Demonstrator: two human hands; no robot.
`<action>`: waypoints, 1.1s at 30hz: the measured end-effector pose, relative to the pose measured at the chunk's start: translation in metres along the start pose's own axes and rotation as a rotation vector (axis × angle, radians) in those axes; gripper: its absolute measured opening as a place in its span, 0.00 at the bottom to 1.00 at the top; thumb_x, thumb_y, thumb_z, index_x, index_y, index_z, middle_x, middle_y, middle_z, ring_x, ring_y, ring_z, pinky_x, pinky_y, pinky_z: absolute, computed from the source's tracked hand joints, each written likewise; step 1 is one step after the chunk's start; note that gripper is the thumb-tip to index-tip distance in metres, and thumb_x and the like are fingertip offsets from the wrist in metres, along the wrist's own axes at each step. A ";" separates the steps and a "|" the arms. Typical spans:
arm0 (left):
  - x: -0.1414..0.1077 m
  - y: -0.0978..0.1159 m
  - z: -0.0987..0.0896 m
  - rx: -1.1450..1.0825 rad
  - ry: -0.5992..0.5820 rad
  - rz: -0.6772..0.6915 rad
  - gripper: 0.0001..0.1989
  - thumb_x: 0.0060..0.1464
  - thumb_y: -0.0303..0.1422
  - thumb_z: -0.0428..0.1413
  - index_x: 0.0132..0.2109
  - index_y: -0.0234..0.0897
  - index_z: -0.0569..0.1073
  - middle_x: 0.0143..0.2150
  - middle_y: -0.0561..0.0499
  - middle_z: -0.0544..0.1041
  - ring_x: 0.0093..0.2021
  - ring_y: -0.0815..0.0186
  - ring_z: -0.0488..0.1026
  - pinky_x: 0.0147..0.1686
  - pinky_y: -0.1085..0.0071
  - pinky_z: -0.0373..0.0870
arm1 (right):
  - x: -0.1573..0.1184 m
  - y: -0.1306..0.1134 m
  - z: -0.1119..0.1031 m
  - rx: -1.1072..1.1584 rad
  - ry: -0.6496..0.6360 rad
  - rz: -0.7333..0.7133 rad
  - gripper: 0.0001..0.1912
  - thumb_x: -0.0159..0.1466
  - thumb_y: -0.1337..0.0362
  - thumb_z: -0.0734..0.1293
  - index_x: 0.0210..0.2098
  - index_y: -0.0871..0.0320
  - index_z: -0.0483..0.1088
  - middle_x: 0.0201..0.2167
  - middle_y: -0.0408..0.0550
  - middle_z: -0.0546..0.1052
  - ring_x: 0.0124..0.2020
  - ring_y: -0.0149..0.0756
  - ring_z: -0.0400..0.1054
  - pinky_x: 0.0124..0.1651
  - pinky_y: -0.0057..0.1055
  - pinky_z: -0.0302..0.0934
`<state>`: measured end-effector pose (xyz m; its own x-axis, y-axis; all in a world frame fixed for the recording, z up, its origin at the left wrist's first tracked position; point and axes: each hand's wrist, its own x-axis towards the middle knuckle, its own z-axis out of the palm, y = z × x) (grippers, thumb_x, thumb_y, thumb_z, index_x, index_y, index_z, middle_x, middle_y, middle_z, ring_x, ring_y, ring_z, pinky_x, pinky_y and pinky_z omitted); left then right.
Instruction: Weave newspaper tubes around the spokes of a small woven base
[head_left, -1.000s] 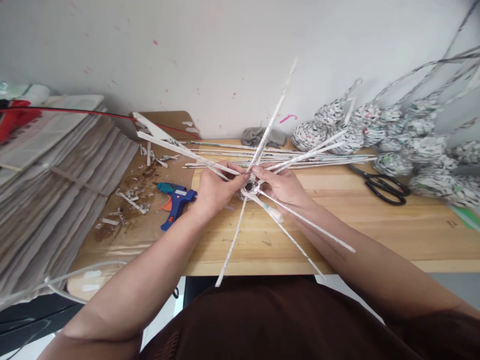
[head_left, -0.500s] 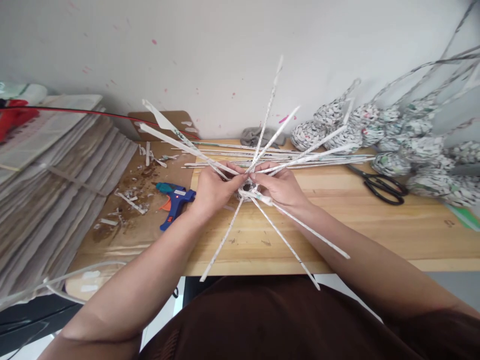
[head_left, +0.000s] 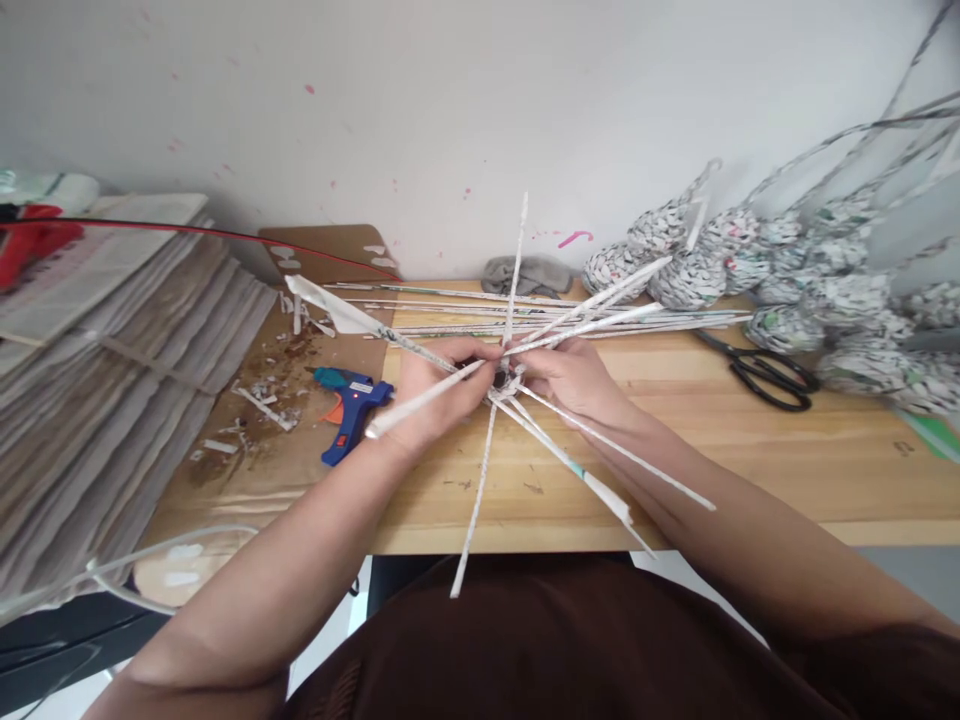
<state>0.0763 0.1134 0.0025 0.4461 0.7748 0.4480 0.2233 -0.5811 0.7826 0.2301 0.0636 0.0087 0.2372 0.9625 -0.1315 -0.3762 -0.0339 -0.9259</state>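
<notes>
Above the wooden table, both hands grip a small woven paper piece (head_left: 501,393) with rolled paper strips sticking out in all directions. My left hand (head_left: 450,385) pinches its left side, thumb and finger meeting at the top near the strips. One wide strip (head_left: 420,400) crosses over this hand toward the lower left. My right hand (head_left: 574,380) is closed round the right side of the piece. Several long thin paper rolls (head_left: 450,308) lie behind the hands.
A blue glue gun (head_left: 354,405) lies left on cardboard among paper scraps. Black scissors (head_left: 769,375) rest at the right. Woven paper balls (head_left: 690,275) are heaped at the back right. Stacked newspapers (head_left: 112,390) stand far left; a grey cloth (head_left: 526,275) lies against the wall.
The woven piece has turned in the hands, and its strips point in new directions. One strip now slants down left over my left hand. My right fingers have shifted slightly.
</notes>
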 end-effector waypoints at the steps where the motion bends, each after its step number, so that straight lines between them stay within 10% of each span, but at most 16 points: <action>1: 0.000 -0.002 0.000 -0.008 0.004 0.010 0.07 0.51 0.28 0.60 0.37 0.35 0.83 0.36 0.48 0.85 0.36 0.63 0.82 0.38 0.72 0.77 | 0.000 -0.001 0.000 0.007 -0.022 -0.007 0.10 0.43 0.65 0.78 0.24 0.58 0.76 0.21 0.42 0.76 0.25 0.34 0.70 0.31 0.33 0.66; 9: 0.000 -0.008 0.004 -0.023 0.038 -0.033 0.08 0.50 0.26 0.60 0.37 0.36 0.83 0.37 0.48 0.85 0.37 0.62 0.81 0.40 0.70 0.77 | 0.003 0.006 -0.003 0.005 -0.017 -0.027 0.12 0.46 0.61 0.78 0.26 0.58 0.76 0.23 0.42 0.77 0.27 0.34 0.71 0.35 0.33 0.66; 17: 0.004 -0.001 0.003 -0.375 0.050 -0.370 0.15 0.49 0.39 0.65 0.39 0.32 0.81 0.33 0.46 0.83 0.29 0.62 0.79 0.30 0.68 0.76 | 0.005 0.015 -0.004 -0.046 -0.019 -0.092 0.11 0.48 0.62 0.77 0.31 0.57 0.78 0.27 0.43 0.79 0.28 0.35 0.72 0.36 0.34 0.67; 33: 0.007 -0.005 0.009 -0.233 0.151 -0.230 0.05 0.55 0.32 0.58 0.33 0.36 0.70 0.28 0.52 0.76 0.29 0.67 0.74 0.31 0.72 0.70 | 0.008 0.018 -0.002 -0.176 0.052 -0.178 0.10 0.49 0.63 0.76 0.28 0.56 0.73 0.22 0.39 0.75 0.24 0.33 0.70 0.30 0.31 0.66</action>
<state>0.0864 0.1191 -0.0020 0.2705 0.9169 0.2935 0.0921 -0.3281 0.9401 0.2273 0.0703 -0.0093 0.3337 0.9424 0.0254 -0.1635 0.0844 -0.9829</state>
